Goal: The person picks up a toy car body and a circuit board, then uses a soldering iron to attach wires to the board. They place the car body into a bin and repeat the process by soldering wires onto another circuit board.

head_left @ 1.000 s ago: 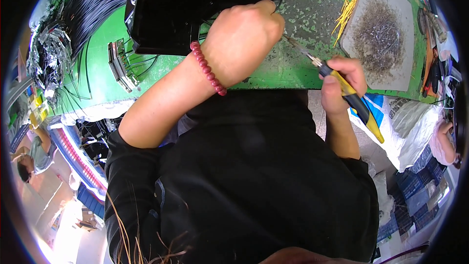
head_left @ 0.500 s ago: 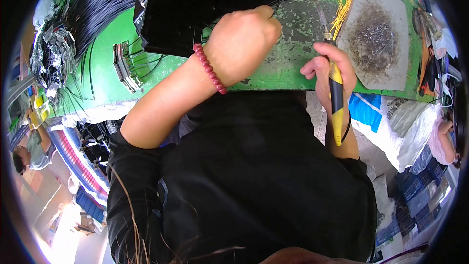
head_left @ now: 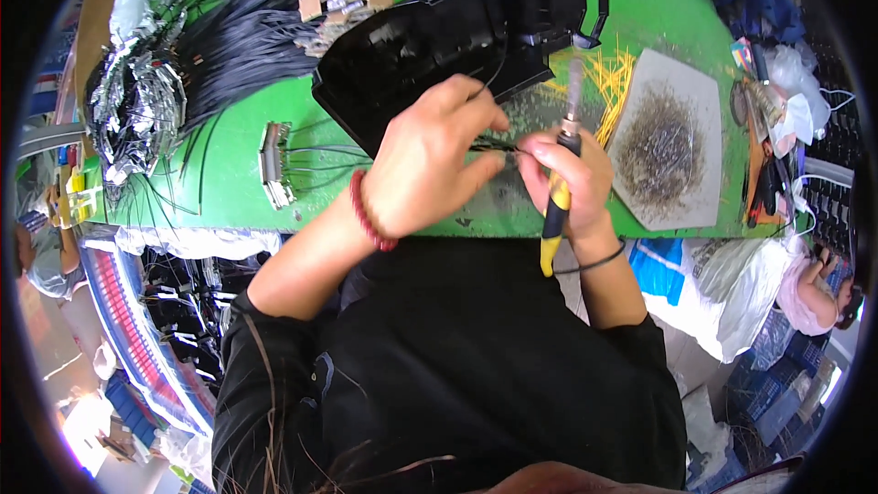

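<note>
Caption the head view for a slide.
At a green table, the right hand holds a soldering iron and black wires, the left hand close by.

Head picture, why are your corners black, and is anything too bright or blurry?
In the head view, the fisheye's round picture leaves the corners black; at its lower left, white glare washes out detail; near its middle, the left hand looks slightly blurred.

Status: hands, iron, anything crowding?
Right hand grips soldering iron, tip pointing away from body. Left hand open, thumb spread. Black wires run between them. Black housing close beyond left hand.
</note>
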A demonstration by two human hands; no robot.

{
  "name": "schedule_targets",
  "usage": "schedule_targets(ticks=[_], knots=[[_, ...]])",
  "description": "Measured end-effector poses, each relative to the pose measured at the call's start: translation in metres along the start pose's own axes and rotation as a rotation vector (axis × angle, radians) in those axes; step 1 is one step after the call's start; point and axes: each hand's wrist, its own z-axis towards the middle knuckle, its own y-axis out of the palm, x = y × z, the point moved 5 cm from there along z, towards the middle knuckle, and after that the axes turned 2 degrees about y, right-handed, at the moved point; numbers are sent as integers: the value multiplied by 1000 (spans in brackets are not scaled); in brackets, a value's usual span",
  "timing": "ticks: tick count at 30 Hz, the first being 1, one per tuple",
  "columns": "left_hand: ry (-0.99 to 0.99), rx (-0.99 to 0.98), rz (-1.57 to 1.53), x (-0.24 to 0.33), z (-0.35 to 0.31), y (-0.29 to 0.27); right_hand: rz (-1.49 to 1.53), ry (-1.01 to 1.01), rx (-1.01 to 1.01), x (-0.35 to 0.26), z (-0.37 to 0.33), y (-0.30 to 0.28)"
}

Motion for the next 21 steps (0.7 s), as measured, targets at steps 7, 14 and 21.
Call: schedule_targets(ticks=[7, 14, 21], knots=[[35, 56, 310, 7, -11, -9, 217, 216, 105, -35, 26, 5], [85, 129, 437, 27, -1, -52, 489, 229, 299, -20, 63, -17], [-176, -102, -74, 31, 6, -74, 484, 439, 511, 16, 40, -65]])
